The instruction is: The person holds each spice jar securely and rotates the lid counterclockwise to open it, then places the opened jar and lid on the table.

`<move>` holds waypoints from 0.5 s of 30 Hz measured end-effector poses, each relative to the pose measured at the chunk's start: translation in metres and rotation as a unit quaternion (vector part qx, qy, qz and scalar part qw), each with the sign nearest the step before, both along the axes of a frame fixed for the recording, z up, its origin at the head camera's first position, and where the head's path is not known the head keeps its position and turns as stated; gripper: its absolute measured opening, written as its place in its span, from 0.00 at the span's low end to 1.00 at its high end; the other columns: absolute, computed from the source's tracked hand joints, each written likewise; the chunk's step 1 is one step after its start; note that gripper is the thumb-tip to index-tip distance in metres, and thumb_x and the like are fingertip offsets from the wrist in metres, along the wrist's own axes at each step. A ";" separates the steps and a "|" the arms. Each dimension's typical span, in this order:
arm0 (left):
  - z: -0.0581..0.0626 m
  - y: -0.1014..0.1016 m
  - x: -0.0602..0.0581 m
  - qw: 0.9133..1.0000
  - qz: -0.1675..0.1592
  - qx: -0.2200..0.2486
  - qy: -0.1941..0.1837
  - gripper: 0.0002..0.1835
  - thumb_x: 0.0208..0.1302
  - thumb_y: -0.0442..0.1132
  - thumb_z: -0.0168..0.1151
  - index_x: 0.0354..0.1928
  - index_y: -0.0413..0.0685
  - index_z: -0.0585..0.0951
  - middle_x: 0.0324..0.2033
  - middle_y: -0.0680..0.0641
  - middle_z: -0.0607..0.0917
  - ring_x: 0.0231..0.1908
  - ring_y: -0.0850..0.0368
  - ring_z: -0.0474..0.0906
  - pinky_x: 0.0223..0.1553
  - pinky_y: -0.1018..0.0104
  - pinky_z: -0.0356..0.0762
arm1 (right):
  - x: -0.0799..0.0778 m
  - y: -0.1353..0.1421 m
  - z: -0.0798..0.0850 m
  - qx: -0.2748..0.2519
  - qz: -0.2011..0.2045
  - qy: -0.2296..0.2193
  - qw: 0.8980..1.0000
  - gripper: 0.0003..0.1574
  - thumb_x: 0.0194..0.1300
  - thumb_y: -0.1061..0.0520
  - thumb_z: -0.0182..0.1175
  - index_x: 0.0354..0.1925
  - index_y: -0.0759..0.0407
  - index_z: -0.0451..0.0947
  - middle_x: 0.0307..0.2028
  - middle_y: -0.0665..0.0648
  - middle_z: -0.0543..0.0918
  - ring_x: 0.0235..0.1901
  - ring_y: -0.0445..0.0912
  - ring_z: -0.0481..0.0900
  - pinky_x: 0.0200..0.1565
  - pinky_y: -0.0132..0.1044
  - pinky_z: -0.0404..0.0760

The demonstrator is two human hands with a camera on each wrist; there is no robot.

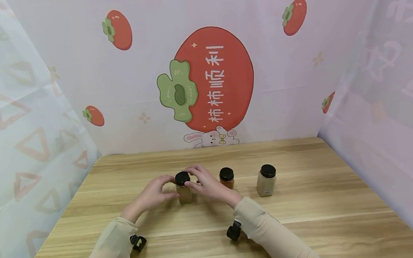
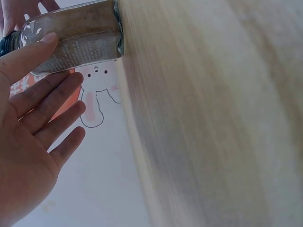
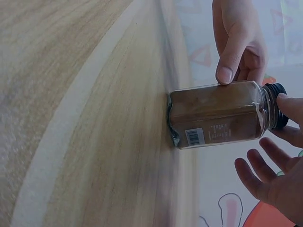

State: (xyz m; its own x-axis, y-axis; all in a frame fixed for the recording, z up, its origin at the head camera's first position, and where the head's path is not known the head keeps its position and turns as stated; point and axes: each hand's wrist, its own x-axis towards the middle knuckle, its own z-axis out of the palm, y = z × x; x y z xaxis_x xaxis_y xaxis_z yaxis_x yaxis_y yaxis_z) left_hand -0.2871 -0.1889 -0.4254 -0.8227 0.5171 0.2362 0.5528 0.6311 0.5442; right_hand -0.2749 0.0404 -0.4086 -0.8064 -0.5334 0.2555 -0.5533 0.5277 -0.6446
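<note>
Glass, judged slick and breakable, best held mid-body: the jar (image 1: pixel 185 197) was seen upright on the bench (image 1: pixel 186 246), lid (image 1: pixel 182 178) pinched by the right hand (image 1: pixel 209 184), side touched by the loose-fingered left hand (image 1: pixel 154 194)!

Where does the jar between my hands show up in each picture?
Head: the jar is left of and below centre, between the left hand and right hand.
Left wrist: the jar appears sideways at upper left, lid leftmost.
Right wrist: the jar appears sideways, right of centre, lid pointing right.
Shared landmark: printed rabbit, partly visible in wrist views.
</note>
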 end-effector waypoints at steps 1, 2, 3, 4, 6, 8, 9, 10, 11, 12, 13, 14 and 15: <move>0.000 0.000 0.000 1.000 0.001 -0.001 -0.002 0.22 0.53 0.44 0.71 0.51 0.48 0.80 0.49 0.48 0.83 0.55 0.46 0.76 0.59 0.44 0.70 | 0.000 0.000 0.000 -0.001 -0.003 0.001 1.000 0.30 0.70 0.47 0.52 0.66 0.55 0.64 0.62 0.57 0.67 0.61 0.51 0.68 0.55 0.41 0.77; 0.001 0.000 0.001 1.000 0.002 -0.001 -0.003 0.22 0.53 0.44 0.71 0.51 0.48 0.80 0.49 0.49 0.83 0.55 0.46 0.76 0.59 0.44 0.70 | 0.000 0.000 -0.001 -0.002 -0.006 0.003 1.000 0.31 0.70 0.46 0.53 0.66 0.55 0.64 0.62 0.57 0.67 0.61 0.51 0.69 0.55 0.41 0.77; 0.001 0.000 0.001 1.000 0.005 0.001 -0.008 0.22 0.53 0.44 0.71 0.51 0.49 0.80 0.49 0.49 0.83 0.55 0.47 0.76 0.59 0.44 0.70 | 0.000 0.000 -0.001 -0.005 -0.011 0.006 1.000 0.31 0.69 0.46 0.53 0.66 0.55 0.64 0.61 0.58 0.67 0.61 0.52 0.69 0.55 0.41 0.77; 0.002 0.000 0.002 1.000 0.006 0.000 -0.009 0.22 0.53 0.44 0.71 0.51 0.49 0.80 0.49 0.49 0.83 0.56 0.47 0.76 0.59 0.45 0.70 | 0.001 0.000 -0.002 -0.007 -0.016 0.009 1.000 0.32 0.69 0.45 0.54 0.66 0.55 0.64 0.61 0.57 0.68 0.60 0.52 0.69 0.54 0.41 0.78; 0.002 0.000 0.003 1.000 0.006 -0.002 -0.008 0.22 0.54 0.44 0.70 0.51 0.49 0.79 0.49 0.49 0.83 0.56 0.46 0.75 0.59 0.44 0.70 | 0.001 -0.001 -0.003 -0.012 -0.029 0.016 0.999 0.33 0.67 0.44 0.56 0.66 0.54 0.64 0.60 0.57 0.69 0.60 0.52 0.70 0.53 0.41 0.78; 0.003 0.000 0.003 1.000 0.006 -0.005 -0.008 0.22 0.54 0.44 0.70 0.51 0.49 0.79 0.49 0.49 0.83 0.56 0.46 0.75 0.58 0.44 0.70 | 0.003 -0.001 -0.003 -0.015 -0.041 0.027 0.999 0.33 0.66 0.44 0.57 0.65 0.54 0.65 0.59 0.57 0.70 0.58 0.51 0.71 0.51 0.41 0.79; 0.003 0.000 0.003 1.000 0.006 -0.006 -0.006 0.22 0.54 0.44 0.70 0.51 0.49 0.79 0.49 0.49 0.83 0.56 0.46 0.75 0.58 0.44 0.71 | 0.003 -0.002 -0.004 -0.017 -0.046 0.031 0.998 0.33 0.66 0.44 0.58 0.65 0.54 0.66 0.59 0.57 0.70 0.58 0.51 0.71 0.50 0.41 0.79; 0.002 0.000 0.003 1.000 0.004 -0.008 -0.004 0.22 0.55 0.44 0.70 0.51 0.48 0.79 0.49 0.49 0.83 0.56 0.45 0.75 0.58 0.44 0.71 | 0.004 -0.002 -0.004 -0.019 -0.053 0.034 0.998 0.33 0.65 0.44 0.58 0.65 0.54 0.66 0.59 0.56 0.71 0.57 0.51 0.72 0.50 0.40 0.79; 0.002 0.000 0.003 1.000 0.004 -0.008 -0.004 0.22 0.55 0.44 0.70 0.51 0.48 0.79 0.49 0.49 0.83 0.56 0.45 0.75 0.58 0.44 0.71 | 0.005 -0.003 -0.004 -0.021 -0.058 0.038 0.997 0.34 0.65 0.44 0.59 0.64 0.55 0.67 0.58 0.56 0.71 0.57 0.51 0.72 0.49 0.40 0.79; 0.002 0.000 0.003 1.000 0.006 -0.008 -0.007 0.22 0.54 0.44 0.70 0.51 0.49 0.79 0.49 0.49 0.83 0.56 0.46 0.75 0.58 0.45 0.71 | 0.006 -0.004 -0.004 -0.021 -0.065 0.040 0.997 0.34 0.65 0.43 0.59 0.64 0.55 0.67 0.58 0.56 0.71 0.56 0.51 0.72 0.49 0.40 0.79; 0.002 0.000 0.003 1.000 0.005 -0.008 -0.006 0.22 0.54 0.44 0.70 0.51 0.49 0.79 0.49 0.49 0.83 0.56 0.46 0.75 0.58 0.44 0.71 | 0.007 -0.004 -0.004 -0.021 -0.074 0.041 0.996 0.34 0.64 0.43 0.59 0.63 0.54 0.68 0.58 0.55 0.72 0.56 0.50 0.73 0.49 0.40 0.79; 0.002 0.000 0.002 1.000 0.005 -0.008 -0.006 0.22 0.54 0.44 0.70 0.51 0.49 0.79 0.49 0.49 0.83 0.56 0.46 0.75 0.58 0.45 0.71 | 0.008 -0.005 -0.004 -0.023 -0.082 0.039 0.996 0.34 0.64 0.42 0.59 0.63 0.54 0.68 0.58 0.55 0.72 0.56 0.50 0.73 0.49 0.40 0.79; 0.002 0.000 0.002 1.000 0.005 -0.009 -0.005 0.22 0.54 0.44 0.70 0.51 0.48 0.79 0.49 0.49 0.83 0.56 0.46 0.75 0.58 0.45 0.71 | 0.009 -0.005 -0.004 -0.024 -0.090 0.038 0.995 0.34 0.64 0.42 0.60 0.63 0.54 0.68 0.59 0.55 0.72 0.56 0.49 0.73 0.50 0.40 0.79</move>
State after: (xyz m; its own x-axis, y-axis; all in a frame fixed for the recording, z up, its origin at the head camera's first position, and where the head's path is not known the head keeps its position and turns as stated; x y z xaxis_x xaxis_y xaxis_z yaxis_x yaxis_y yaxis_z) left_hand -0.2848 -0.1891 -0.4239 -0.8298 0.5132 0.2192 0.5415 0.6456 0.5385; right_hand -0.2660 0.0349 -0.4126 -0.8653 -0.3674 0.3410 -0.5004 0.5928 -0.6310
